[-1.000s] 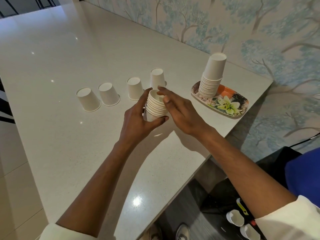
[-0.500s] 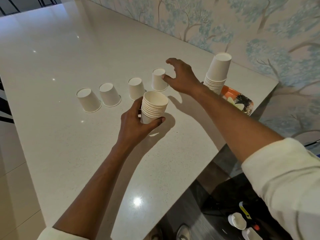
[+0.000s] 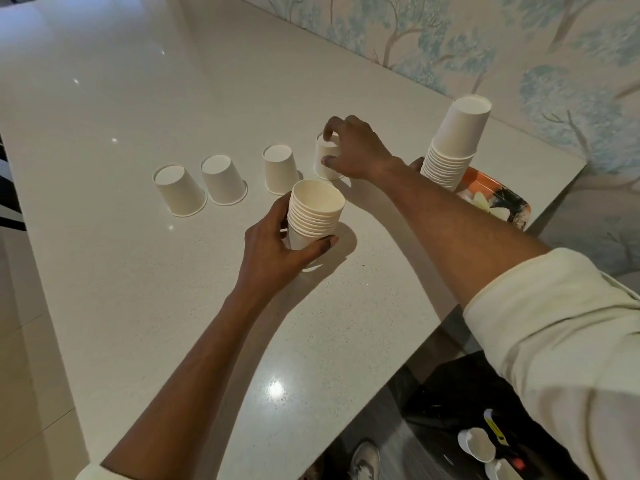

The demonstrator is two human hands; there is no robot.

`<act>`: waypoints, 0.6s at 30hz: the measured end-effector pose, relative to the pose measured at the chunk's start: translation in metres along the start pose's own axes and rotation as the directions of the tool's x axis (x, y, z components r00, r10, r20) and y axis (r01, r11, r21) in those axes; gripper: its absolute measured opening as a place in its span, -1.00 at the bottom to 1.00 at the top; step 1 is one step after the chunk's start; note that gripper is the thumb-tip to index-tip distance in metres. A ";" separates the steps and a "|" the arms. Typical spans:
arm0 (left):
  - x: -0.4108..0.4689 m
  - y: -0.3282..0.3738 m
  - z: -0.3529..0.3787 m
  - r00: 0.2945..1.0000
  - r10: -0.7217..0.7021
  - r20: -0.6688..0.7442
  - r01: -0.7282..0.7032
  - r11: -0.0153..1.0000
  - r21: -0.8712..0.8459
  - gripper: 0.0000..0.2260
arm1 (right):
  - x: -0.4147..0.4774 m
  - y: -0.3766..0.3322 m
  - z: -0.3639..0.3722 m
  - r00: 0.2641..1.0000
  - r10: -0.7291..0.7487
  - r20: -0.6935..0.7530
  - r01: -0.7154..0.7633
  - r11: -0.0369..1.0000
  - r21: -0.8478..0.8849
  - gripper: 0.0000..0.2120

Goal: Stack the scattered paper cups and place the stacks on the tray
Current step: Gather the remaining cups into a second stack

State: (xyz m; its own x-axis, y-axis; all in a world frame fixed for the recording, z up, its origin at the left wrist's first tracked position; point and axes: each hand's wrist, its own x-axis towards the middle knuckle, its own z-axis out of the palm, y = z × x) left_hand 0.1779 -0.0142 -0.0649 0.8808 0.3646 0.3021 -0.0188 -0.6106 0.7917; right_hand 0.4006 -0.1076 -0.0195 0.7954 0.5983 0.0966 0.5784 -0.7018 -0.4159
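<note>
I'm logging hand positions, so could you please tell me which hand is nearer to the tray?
Right. The right hand grips an upside-down cup a short way left of the tray; the left hand holds the upright stack farther off.
</note>
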 end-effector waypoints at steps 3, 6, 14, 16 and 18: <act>0.000 0.000 0.000 1.000 -0.001 0.002 0.001 1.000 0.002 -0.27 | -0.002 0.001 -0.002 1.000 0.028 -0.008 -0.028 1.000 0.014 -0.59; 0.001 0.000 0.001 1.000 -0.002 0.001 0.002 1.000 0.004 -0.28 | -0.004 -0.002 -0.003 0.999 0.044 -0.029 -0.044 0.999 0.015 -0.41; 0.000 -0.001 0.002 1.000 -0.012 -0.010 0.012 1.000 0.021 -0.27 | -0.009 -0.002 0.006 1.000 0.020 0.024 -0.020 1.000 -0.007 -0.36; 0.000 -0.001 0.003 1.000 -0.017 -0.011 0.017 1.000 0.024 -0.27 | -0.016 0.002 0.006 0.999 0.028 -0.038 -0.027 0.999 0.029 -0.41; 0.000 -0.001 0.003 1.000 -0.013 -0.011 0.013 1.000 0.023 -0.27 | -0.026 0.007 0.005 0.989 0.066 -0.132 -0.050 0.991 0.121 -0.42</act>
State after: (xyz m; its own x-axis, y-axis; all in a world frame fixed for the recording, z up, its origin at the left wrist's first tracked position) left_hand 0.1793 -0.0156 -0.0673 0.8755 0.3804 0.2980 0.0035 -0.6217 0.7832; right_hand 0.3828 -0.1262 -0.0298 0.8485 0.4950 0.1872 0.5120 -0.6785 -0.5268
